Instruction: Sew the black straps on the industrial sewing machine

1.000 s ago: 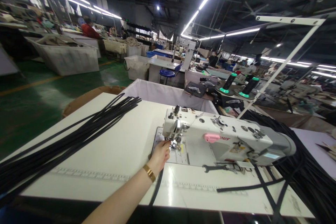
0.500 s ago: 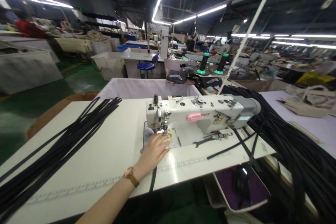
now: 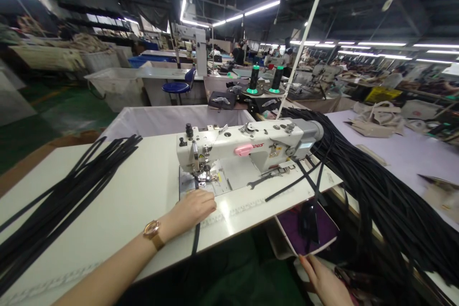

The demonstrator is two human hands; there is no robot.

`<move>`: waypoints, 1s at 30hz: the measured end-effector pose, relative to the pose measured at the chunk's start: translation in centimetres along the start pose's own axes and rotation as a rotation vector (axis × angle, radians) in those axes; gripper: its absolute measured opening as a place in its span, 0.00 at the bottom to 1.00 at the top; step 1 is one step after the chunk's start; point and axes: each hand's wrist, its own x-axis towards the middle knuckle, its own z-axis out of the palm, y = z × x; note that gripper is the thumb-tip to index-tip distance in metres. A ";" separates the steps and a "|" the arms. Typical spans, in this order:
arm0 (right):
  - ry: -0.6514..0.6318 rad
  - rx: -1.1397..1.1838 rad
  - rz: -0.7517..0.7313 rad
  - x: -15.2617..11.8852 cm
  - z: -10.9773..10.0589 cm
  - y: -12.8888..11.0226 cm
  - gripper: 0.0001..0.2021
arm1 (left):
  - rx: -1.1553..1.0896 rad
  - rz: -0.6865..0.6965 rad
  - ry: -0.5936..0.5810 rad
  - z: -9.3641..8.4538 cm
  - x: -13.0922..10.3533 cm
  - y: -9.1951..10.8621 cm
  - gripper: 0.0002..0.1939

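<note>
My left hand point(image 3: 195, 208) is closed, fingers curled, over a black strap point(image 3: 196, 240) in front of the sewing machine's needle area. The strap hangs over the table's front edge below the hand and shows again under the presser foot. The white sewing machine point(image 3: 236, 148) has a pink piece point(image 3: 244, 149) on its arm. At the lower right, my right hand point(image 3: 324, 279) is partly in view, thumb and a finger stretched out near the purple-lined tray point(image 3: 287, 222), with nothing visible between them.
Black straps point(image 3: 82, 177) lie bundled at the table's left, and a larger heap point(image 3: 373, 186) runs down the right. A wrench point(image 3: 263, 180) rests beside the machine. Two thread cones point(image 3: 254, 80) stand behind, near a thread stand pole point(image 3: 304, 40). A person point(image 3: 238, 52) is far back.
The view has turned to the right. My left hand has drawn back from the needle area and its spread fingers have curled. My right hand has come into view at the lower right.
</note>
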 end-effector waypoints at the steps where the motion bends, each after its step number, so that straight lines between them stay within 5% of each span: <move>1: -0.011 0.014 -0.079 0.4 -0.3 -2.9 0.17 | 0.009 -0.006 -0.006 -0.1 0.1 0.3 0.13; 6: -0.088 0.049 -0.533 2.3 -0.3 -16.5 0.11 | -0.030 -0.015 0.022 -0.5 0.2 1.2 0.14; 11: -0.122 -0.005 -0.635 3.4 1.4 -22.8 0.10 | -0.028 -0.041 0.033 -0.9 0.0 1.4 0.13; 16: -0.114 -0.024 -0.668 3.6 2.5 -24.1 0.13 | -0.115 -0.083 0.056 -0.8 -0.2 1.3 0.13; 22: -0.026 0.103 -0.647 5.9 3.4 -22.8 0.16 | -0.421 -0.266 0.190 -0.4 -1.4 0.8 0.12; 30: 0.175 -0.119 -0.622 9.0 6.6 -22.1 0.18 | -1.189 -1.100 0.923 3.6 -3.9 -2.1 0.17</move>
